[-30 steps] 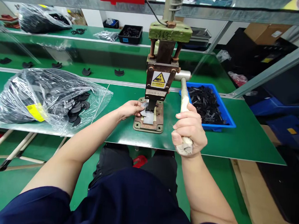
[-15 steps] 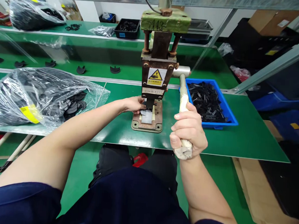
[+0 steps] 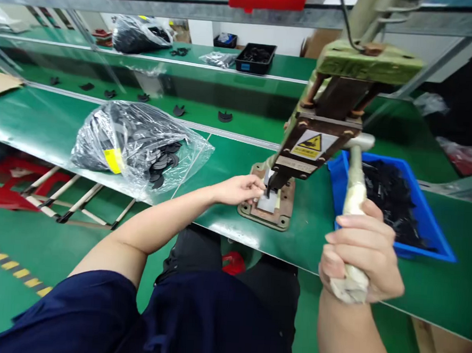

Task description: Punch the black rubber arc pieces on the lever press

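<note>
Left fingers: the thumb and forefinger of the left hand (image 3: 239, 190) are brought close together at the press; since the fingertips are blurred, whether the dark piece (image 3: 268, 190) beside them is pinched cannot be told.
Dark piece: seen at the tool end of the press, over a pale metal block (image 3: 268, 202).
Base plate: the block is carried on a rusty base plate (image 3: 280, 218), which lies at three o'clock from the left hand.
Lever: its pale-wrapped grip (image 3: 355, 197) is clasped by the right hand (image 3: 363, 253), with the fingers curled firmly round it, at four o'clock from the left.
Press: the dark body (image 3: 338, 103) is tilted in view, towards two o'clock from the base plate; a yellow warning label (image 3: 313, 145) is fixed to its front.
Blue tray: at one o'clock from the right hand, the blue tray (image 3: 338, 180) is filled with black parts (image 3: 394, 207).
Clear bag: at ten o'clock from the left hand, dark curved pieces (image 3: 163, 161) are held in a clear plastic bag (image 3: 98, 141).
Far strip: black curved parts (image 3: 224, 116) are set out in a spaced row beyond the bag.
Back shelf: a black bin (image 3: 250, 66) is placed at twelve o'clock from the left hand.
</note>
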Motion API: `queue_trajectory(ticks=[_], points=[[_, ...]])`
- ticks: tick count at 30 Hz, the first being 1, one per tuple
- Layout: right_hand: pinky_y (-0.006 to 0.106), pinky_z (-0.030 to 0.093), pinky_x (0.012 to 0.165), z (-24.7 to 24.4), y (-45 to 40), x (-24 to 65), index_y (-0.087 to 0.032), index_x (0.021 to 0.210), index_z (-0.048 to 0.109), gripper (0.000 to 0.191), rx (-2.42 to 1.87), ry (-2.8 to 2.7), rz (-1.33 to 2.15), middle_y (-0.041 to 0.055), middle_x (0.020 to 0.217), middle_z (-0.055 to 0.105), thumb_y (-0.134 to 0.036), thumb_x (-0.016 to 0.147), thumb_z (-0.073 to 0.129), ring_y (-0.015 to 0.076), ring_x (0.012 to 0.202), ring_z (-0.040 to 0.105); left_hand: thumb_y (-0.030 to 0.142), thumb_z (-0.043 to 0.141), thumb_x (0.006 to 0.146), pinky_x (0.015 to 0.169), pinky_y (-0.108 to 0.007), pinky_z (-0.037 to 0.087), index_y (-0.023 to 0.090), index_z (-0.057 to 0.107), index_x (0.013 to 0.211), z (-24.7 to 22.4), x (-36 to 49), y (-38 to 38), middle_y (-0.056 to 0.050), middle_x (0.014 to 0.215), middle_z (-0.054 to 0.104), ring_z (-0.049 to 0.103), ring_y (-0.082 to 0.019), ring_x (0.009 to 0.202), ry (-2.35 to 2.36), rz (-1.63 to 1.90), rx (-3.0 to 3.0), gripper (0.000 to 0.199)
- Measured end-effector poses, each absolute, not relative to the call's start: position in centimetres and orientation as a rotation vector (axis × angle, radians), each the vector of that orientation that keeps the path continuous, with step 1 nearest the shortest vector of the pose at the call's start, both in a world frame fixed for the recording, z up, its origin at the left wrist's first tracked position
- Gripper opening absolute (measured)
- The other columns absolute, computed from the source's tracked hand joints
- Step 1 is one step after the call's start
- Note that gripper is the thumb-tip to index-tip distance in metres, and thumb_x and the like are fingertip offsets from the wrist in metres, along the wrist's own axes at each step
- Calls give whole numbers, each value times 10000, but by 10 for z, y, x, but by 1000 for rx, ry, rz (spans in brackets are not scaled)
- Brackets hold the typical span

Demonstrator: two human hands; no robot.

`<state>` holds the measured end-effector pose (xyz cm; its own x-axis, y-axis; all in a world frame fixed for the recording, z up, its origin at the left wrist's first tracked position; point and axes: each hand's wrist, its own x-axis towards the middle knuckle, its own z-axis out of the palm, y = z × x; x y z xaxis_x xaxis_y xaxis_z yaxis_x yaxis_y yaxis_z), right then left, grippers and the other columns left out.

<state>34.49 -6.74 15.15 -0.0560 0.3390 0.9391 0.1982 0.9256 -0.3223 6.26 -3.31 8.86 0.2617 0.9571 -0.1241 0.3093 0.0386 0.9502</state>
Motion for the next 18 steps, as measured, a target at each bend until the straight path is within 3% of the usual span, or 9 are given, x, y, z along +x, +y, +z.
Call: queue_trajectory(ticks=[4, 7, 10, 12, 15, 18], points=[[608, 590, 1083, 149, -64, 343, -273, 584, 627, 323, -426, -1595, 122, -58, 649, 681, -412, 833, 778, 191, 775, 727, 420, 599, 991, 963, -368, 546, 202, 757, 1066, 85, -38, -38, -94, 1107, 780, 707, -243, 1018, 1857, 680, 1780, 279], [604, 593, 1081, 148, -63, 343, -284, 575, 636, 318, -439, -1576, 120, -62, 637, 685, -428, 817, 784, 188, 764, 726, 349, 561, 974, 1095, -490, 479, 151, 775, 1129, 82, -125, -30, -190, 1247, 745, 648, -356, 1218, 2444, 306, 1769, 330], [621, 588, 1079, 146, -62, 344, -281, 589, 643, 294, -455, -1578, 100, -47, 629, 686, -415, 813, 778, 196, 768, 726, 327, 553, 951, 1159, -568, 412, 78, 742, 1258, 84, -187, -16, -259, 1357, 686, 547, -431, 1362, 2662, 59, 1736, 438], [624, 593, 1066, 145, -61, 345, -285, 595, 643, 288, -453, -1576, 85, -46, 621, 681, -419, 813, 774, 199, 760, 726, 290, 552, 941, 1205, -559, 374, 61, 626, 1463, 86, -209, -5, -259, 1513, 592, 487, -424, 1445, 2651, 101, 1821, 575], [622, 600, 1057, 144, -60, 347, -294, 596, 638, 279, -455, -1585, 68, -55, 618, 676, -417, 807, 772, 201, 749, 726, 285, 586, 930, 1257, -485, 343, 122, 337, 1696, 88, -221, 17, -194, 1723, 372, 424, -367, 1531, 2548, 281, 1938, 822], [625, 604, 1051, 145, -61, 347, -289, 598, 628, 259, -464, -1599, 53, -58, 630, 679, -380, 799, 763, 204, 754, 725, 393, 634, 916, 1232, -455, 375, 116, 365, 1677, 80, -221, 36, -201, 1679, 440, 480, -364, 1486, 2519, 240, 1856, 853]])
